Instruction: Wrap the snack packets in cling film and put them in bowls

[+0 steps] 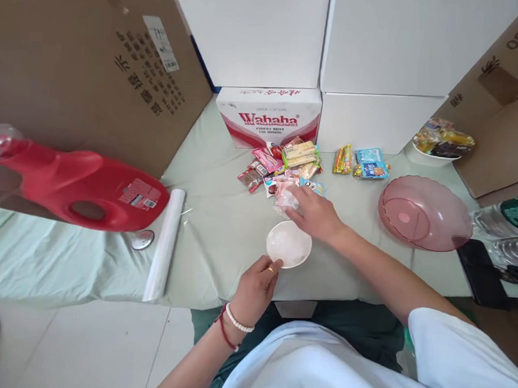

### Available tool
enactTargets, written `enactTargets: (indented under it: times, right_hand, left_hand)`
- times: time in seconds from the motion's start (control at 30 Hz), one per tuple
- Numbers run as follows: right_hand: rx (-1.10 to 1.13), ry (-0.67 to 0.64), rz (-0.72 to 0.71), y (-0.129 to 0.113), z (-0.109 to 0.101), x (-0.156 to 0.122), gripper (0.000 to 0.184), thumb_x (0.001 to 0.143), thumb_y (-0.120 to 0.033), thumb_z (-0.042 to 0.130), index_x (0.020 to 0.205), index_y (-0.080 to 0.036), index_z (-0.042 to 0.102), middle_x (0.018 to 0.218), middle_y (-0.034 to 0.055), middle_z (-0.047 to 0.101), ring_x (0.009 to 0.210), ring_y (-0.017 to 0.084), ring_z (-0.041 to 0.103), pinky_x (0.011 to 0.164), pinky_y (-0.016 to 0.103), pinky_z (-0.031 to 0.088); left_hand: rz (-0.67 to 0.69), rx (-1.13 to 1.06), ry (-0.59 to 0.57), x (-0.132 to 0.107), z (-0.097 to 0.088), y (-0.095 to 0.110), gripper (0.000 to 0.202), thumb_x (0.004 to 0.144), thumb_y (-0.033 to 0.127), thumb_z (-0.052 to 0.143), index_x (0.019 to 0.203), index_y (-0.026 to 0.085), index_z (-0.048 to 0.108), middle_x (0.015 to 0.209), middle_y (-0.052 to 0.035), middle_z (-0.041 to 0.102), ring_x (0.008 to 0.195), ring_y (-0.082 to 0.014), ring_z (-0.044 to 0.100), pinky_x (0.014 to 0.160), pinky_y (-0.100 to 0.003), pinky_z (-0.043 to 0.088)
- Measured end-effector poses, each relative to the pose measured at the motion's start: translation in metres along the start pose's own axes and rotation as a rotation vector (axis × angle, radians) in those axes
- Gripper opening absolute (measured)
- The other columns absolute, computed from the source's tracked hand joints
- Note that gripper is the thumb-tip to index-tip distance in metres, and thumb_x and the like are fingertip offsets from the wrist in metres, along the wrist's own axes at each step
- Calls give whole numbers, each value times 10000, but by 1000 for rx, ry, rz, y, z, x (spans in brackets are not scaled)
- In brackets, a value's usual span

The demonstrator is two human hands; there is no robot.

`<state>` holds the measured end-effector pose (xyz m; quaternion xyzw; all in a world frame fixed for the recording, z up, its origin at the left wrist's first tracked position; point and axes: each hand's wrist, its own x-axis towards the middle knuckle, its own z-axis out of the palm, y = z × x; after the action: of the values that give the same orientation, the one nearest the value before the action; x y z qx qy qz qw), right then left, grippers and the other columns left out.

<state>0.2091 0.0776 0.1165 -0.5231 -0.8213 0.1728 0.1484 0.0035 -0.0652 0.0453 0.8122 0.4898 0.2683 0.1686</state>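
A small white dish [289, 244] sits on the pale green cloth near the table's front edge. My left hand [256, 287] pinches the dish's near rim, fingers curled. My right hand [314, 212] reaches just beyond the dish and closes on a pink-and-clear snack packet [284, 194] at the near edge of a pile of wrapped snacks [288, 163].
A pink plastic bowl [424, 212] lies at the right, with a white bowl of snacks [440, 144] behind it. A red jug [82, 187] and a roll of clear film [164, 243] are at the left. White and brown boxes, one marked Wahaha [268, 116], stand behind.
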Motion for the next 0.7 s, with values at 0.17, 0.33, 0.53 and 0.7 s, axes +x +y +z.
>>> enactTargets:
  times: [0.17, 0.33, 0.53, 0.7]
  right_hand:
    - [-294, -298, 116, 9, 30, 47, 424, 998, -261, 578, 1407, -151, 606, 1325, 189, 662, 1127, 309, 678, 908, 361, 513]
    - [-205, -115, 45, 23, 5, 40, 331, 982, -177, 506, 1236, -161, 719, 1192, 146, 695, 1131, 295, 633, 944, 388, 488]
    - [44, -252, -424, -3, -46, -11, 158, 893, -155, 614, 1032, -171, 688, 1234, 93, 664, 1136, 225, 609, 1003, 353, 482]
    - [-251, -563, -272, -35, -10, -29, 279, 917, -148, 627, 1192, -102, 646, 1183, 167, 717, 1036, 275, 704, 886, 351, 519]
  left_hand:
    - [-31, -14, 21, -5, 1, 2, 310, 996, 146, 456, 1151, 225, 712, 917, -69, 676, 765, -164, 678, 668, -256, 551]
    - [-73, -89, 19, -7, 3, -2, 313, 994, 154, 462, 1165, 238, 710, 950, -74, 681, 794, -165, 683, 699, -261, 557]
    - [-32, -95, 28, -3, 3, -6, 260, 971, 127, 469, 984, 224, 710, 896, -59, 659, 726, -151, 649, 650, -250, 519]
    - [-4, -82, 64, 0, 8, -2, 226, 967, 146, 483, 817, 231, 630, 860, -52, 649, 703, -165, 640, 622, -271, 511]
